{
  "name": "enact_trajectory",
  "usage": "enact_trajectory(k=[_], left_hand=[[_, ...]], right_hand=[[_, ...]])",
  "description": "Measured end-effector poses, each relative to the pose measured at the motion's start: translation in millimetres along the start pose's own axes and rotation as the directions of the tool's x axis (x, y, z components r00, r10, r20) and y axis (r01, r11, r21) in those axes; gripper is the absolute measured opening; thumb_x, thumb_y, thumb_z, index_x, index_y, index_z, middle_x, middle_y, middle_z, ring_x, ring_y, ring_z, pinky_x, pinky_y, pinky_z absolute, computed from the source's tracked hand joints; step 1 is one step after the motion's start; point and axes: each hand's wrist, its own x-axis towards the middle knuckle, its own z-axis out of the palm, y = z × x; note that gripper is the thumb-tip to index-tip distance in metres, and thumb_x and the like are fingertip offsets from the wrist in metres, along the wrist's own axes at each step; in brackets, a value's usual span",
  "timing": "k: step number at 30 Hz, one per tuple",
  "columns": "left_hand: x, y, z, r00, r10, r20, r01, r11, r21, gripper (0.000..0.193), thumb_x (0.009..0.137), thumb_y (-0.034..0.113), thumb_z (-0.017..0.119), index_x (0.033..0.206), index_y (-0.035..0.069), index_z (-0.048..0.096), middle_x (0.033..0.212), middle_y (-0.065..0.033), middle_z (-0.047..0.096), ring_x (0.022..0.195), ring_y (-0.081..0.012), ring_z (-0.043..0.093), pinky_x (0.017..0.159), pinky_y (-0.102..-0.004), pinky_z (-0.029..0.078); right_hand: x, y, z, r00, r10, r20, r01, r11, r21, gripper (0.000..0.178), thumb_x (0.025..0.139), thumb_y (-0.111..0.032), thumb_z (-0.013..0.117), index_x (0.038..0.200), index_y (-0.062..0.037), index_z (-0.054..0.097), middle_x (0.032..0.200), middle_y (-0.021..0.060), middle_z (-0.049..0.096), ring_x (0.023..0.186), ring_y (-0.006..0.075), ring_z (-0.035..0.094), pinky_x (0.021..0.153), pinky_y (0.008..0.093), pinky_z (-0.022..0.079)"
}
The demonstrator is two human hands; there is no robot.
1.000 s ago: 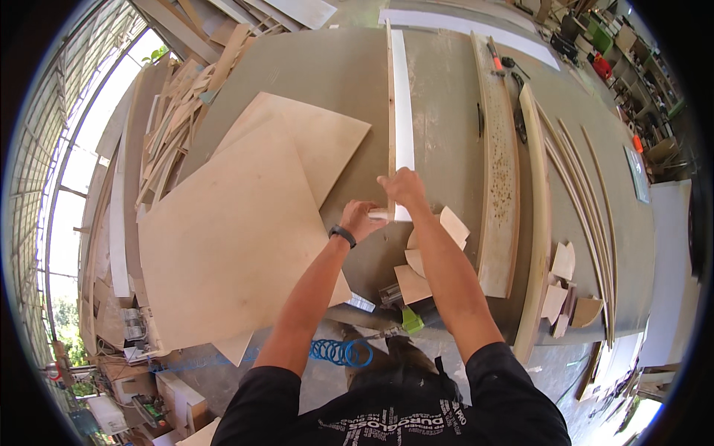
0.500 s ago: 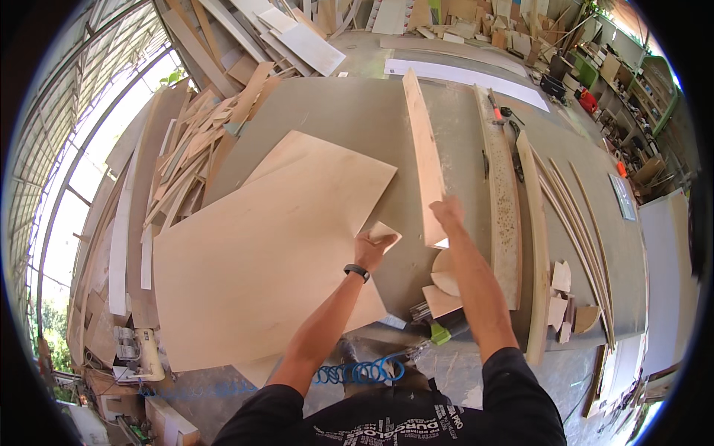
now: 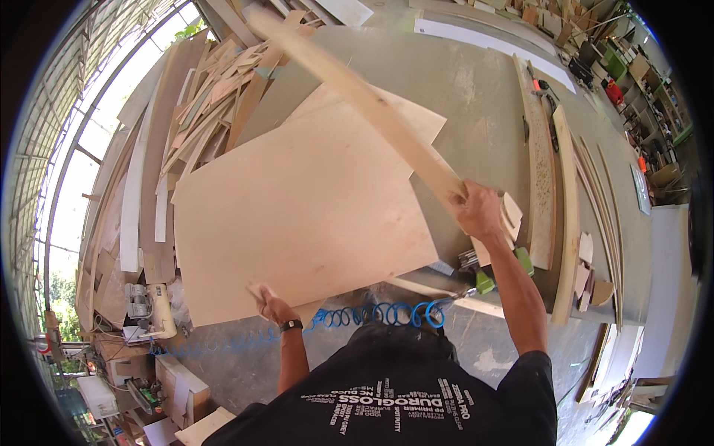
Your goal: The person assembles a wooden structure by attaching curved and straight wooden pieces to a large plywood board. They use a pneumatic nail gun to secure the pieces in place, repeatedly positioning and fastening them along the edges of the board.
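Note:
My right hand [image 3: 478, 210] is closed round the near end of a long, narrow wooden board [image 3: 372, 111]. The board slants up to the far left above the bench, its far end blurred. Below it lies a large pale plywood sheet [image 3: 305, 215], partly covering another sheet [image 3: 405, 111] behind it. At the front edge of the large sheet is my left hand [image 3: 274, 303], its fingers against the wood. Those fingers are smeared, so their grip does not show.
Wood offcuts [image 3: 216, 100] are heaped along the left. On the right lie a long plank [image 3: 567, 215], thin wooden strips [image 3: 606, 223] and small cut pieces [image 3: 584, 271]. A green-and-black tool [image 3: 485, 282] and a coiled blue hose [image 3: 379, 314] are at the bench's front edge.
The board has swung left over the sheets in my right hand, which has moved slightly right. My left hand has left the large sheet's right side for its front edge. The view has shifted too.

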Motion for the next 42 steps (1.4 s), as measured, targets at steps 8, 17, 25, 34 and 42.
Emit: enact_trajectory(k=[8, 17, 25, 34, 42], left_hand=[[60.3, -3.1, -88.6, 0.937, -0.338, -0.083, 0.328, 0.938, -0.112, 0.055, 0.107, 0.041, 0.059, 0.149, 0.007, 0.050, 0.138, -0.0132, 0.063, 0.110, -0.0283, 0.068, 0.073, -0.0435, 0.058], [123.8, -10.4, -117.1, 0.970, -0.163, 0.179, 0.228, 0.864, -0.449, 0.049, 0.113, 0.032, 0.046, 0.155, 0.006, 0.044, 0.150, -0.0149, 0.055, 0.134, -0.0335, 0.056, 0.112, -0.0488, 0.050], [191.9, 12.2, -134.5, 0.968, -0.102, 0.231, 0.182, 0.916, -0.359, 0.045, 0.112, 0.027, 0.048, 0.151, 0.003, 0.047, 0.148, -0.0137, 0.058, 0.131, -0.0305, 0.060, 0.109, -0.0465, 0.053], [293.0, 10.9, -92.1, 0.895, -0.077, 0.440, 0.201, 0.949, -0.244, 0.042, 0.109, 0.033, 0.059, 0.141, 0.006, 0.061, 0.134, -0.0093, 0.068, 0.119, -0.0258, 0.067, 0.097, -0.0401, 0.058], [284.7, 31.7, -62.8, 0.848, -0.057, 0.527, 0.127, 0.987, -0.099, 0.045, 0.108, 0.041, 0.056, 0.141, 0.011, 0.060, 0.124, -0.0078, 0.070, 0.106, -0.0246, 0.069, 0.081, -0.0406, 0.058]], right_hand=[[-34.1, -49.9, 87.7, 0.923, -0.282, 0.260, 0.296, 0.955, -0.015, 0.027, 0.093, -0.031, 0.074, 0.093, -0.0050, 0.067, 0.089, 0.0134, 0.072, 0.084, 0.0356, 0.072, 0.072, 0.0481, 0.057], [-24.9, -50.2, 135.3, 0.754, -0.528, 0.391, 0.540, 0.837, 0.088, 0.023, 0.085, -0.026, 0.079, 0.087, -0.0051, 0.069, 0.086, 0.0117, 0.073, 0.083, 0.0360, 0.071, 0.070, 0.0479, 0.055], [-46.5, -63.8, 157.2, 0.740, -0.536, 0.405, 0.508, 0.841, 0.185, 0.023, 0.085, -0.023, 0.079, 0.081, -0.0035, 0.069, 0.083, 0.0124, 0.072, 0.080, 0.0369, 0.071, 0.072, 0.0470, 0.055], [-41.1, -79.0, 188.1, 0.717, -0.606, 0.345, 0.582, 0.792, 0.184, 0.022, 0.082, -0.023, 0.082, 0.081, -0.0057, 0.068, 0.081, 0.0109, 0.071, 0.078, 0.0348, 0.070, 0.068, 0.0465, 0.054], [-37.8, -110.1, 207.4, 0.725, -0.553, 0.411, 0.533, 0.828, 0.175, 0.024, 0.085, -0.024, 0.078, 0.084, -0.0020, 0.068, 0.088, 0.0142, 0.072, 0.087, 0.0371, 0.071, 0.077, 0.0497, 0.055]])
